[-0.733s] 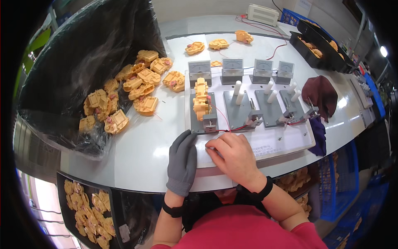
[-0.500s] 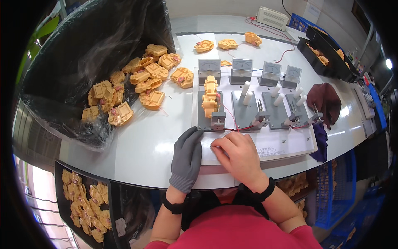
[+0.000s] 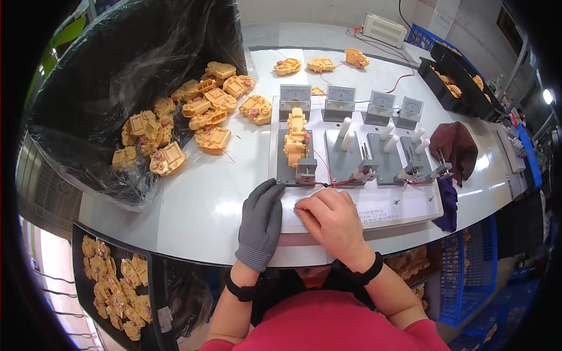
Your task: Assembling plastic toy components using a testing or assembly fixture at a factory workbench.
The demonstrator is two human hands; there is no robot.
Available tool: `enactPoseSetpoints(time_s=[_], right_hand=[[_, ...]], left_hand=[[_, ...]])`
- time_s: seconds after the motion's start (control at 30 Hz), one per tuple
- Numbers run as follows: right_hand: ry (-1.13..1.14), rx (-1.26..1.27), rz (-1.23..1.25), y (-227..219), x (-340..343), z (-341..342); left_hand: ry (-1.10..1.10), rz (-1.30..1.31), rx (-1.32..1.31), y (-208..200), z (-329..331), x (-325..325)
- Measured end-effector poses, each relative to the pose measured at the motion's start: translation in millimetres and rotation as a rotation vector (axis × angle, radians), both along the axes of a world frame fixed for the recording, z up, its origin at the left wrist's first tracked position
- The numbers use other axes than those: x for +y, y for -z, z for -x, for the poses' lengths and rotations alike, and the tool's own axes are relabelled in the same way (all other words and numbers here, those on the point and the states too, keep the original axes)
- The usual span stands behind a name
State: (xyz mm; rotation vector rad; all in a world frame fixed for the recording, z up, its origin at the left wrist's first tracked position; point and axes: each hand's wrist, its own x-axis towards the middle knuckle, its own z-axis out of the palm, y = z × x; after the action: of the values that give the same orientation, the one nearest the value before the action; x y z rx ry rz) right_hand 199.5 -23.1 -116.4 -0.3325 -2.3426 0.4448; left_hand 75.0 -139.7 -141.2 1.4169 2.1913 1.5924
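My left hand (image 3: 261, 219), in a grey glove, lies with its fingers stretched out at the front left corner of a white test board (image 3: 380, 224). Its fingertips reach the base of the leftmost grey fixture (image 3: 285, 174). On that fixture stands a yellow plastic gear housing (image 3: 295, 140), with a thin red wire by its side. My right hand (image 3: 333, 219) is bare and rests over the board's front edge, its fingers bent and drawn together. Whether anything lies between those fingertips is hidden. Red and black leads (image 3: 345, 181) run just beyond its knuckles.
Several analog meters (image 3: 295, 93) line the board's back, behind fixtures with white pegs (image 3: 348, 140). A black-lined bin (image 3: 88, 111) spills yellow housings (image 3: 213, 139) at left. Dark cloths (image 3: 453, 146) lie at right. Black trays (image 3: 456, 93) and a power supply (image 3: 383, 30) stand farther back.
My right hand's fingers have curled in slightly, the thumb closer to the index finger. My left hand stays in place by the fixture. The whole view has shifted a little.
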Motion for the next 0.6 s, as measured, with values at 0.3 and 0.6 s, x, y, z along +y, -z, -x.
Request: enactPoseSetpoints(time_s=[0.3,0.6], right_hand=[[0.007,-0.014,0.011,-0.8,-1.2,-1.2],[0.017,-0.023,0.011,-0.1,-2.0,-1.9]], left_hand=[[0.006,-0.007,-0.008,2.0,0.3,-0.4],[0.047,0.051,0.029,1.3,2.2,-3.1]])
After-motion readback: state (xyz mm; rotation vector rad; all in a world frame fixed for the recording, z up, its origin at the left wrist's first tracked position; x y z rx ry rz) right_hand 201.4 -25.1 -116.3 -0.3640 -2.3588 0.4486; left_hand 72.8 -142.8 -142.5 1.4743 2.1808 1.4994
